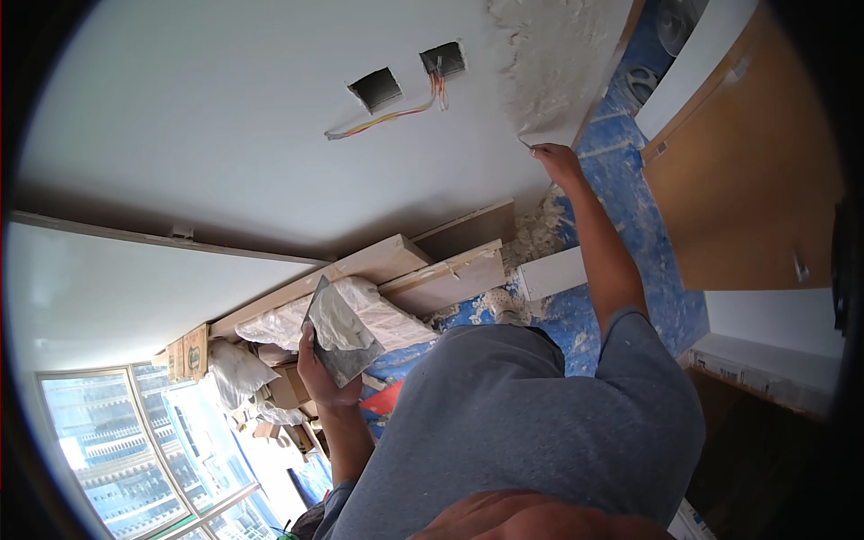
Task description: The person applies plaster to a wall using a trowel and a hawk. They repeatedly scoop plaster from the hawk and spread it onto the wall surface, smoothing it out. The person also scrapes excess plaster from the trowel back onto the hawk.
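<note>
Held up in my left hand (326, 378) is a flat grey metal plastering board (344, 364), tilted, with a thick heap of white plaster (338, 320) on its face. My right arm reaches out to the wall (234, 99). Closed fingers of my right hand (558, 165) grip a thin-bladed plastering knife (524, 142), seen almost edge-on, so its full shape is hidden. Its tip is at the wall, by the lower end of a rough patch of wet-looking plaster (549, 81).
Two square wall openings (375, 88) have coloured wires (396, 115) hanging out. Boards (450, 277) and a plastic-wrapped bundle (270, 315) lie along the wall foot. Blue floor sheeting (661, 243) is spattered with plaster. A brown door (747, 171) stands right; windows (126, 450) are at lower left.
</note>
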Available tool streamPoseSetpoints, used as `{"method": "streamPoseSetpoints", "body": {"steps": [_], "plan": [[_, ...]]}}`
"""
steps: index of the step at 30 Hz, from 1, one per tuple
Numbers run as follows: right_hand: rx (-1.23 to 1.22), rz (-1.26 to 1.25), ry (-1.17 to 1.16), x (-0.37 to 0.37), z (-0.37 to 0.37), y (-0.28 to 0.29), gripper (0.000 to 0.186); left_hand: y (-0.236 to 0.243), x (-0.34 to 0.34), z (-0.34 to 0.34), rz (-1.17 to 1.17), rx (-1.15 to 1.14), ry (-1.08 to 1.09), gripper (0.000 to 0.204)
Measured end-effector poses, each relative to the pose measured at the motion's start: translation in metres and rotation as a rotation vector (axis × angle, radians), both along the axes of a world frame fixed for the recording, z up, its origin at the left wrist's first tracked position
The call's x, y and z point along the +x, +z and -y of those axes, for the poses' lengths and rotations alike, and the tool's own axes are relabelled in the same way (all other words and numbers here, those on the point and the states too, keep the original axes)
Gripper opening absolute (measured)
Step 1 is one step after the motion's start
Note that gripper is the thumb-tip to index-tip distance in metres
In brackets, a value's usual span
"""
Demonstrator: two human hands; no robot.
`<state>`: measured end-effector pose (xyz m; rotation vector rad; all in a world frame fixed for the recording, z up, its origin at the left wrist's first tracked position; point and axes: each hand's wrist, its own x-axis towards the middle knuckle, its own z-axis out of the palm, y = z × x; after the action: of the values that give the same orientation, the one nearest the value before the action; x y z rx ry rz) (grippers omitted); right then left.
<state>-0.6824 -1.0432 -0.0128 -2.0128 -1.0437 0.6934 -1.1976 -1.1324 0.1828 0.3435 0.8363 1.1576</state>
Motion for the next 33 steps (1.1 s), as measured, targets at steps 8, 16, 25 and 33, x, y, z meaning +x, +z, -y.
{"method": "streamPoseSetpoints", "body": {"steps": [8,16,25,33], "plan": [[-0.046,0.001,0.069,0.000,0.008,0.014,0.041,-0.001,-0.002,0.001,-0.001,0.029,0.001,0.040],[0.001,-0.265,0.072,-0.020,0.048,0.045,0.043,-0.004,-0.007,-0.010,0.042,0.027,-0.070,0.041],[-0.069,-0.897,0.265,-0.118,0.074,0.071,0.050,0.004,-0.021,0.003,0.123,-0.162,-0.022,0.042],[-0.298,-1.223,0.657,-0.239,0.036,0.047,0.052,0.001,-0.057,0.036,0.228,-0.053,0.217,0.040]]}}
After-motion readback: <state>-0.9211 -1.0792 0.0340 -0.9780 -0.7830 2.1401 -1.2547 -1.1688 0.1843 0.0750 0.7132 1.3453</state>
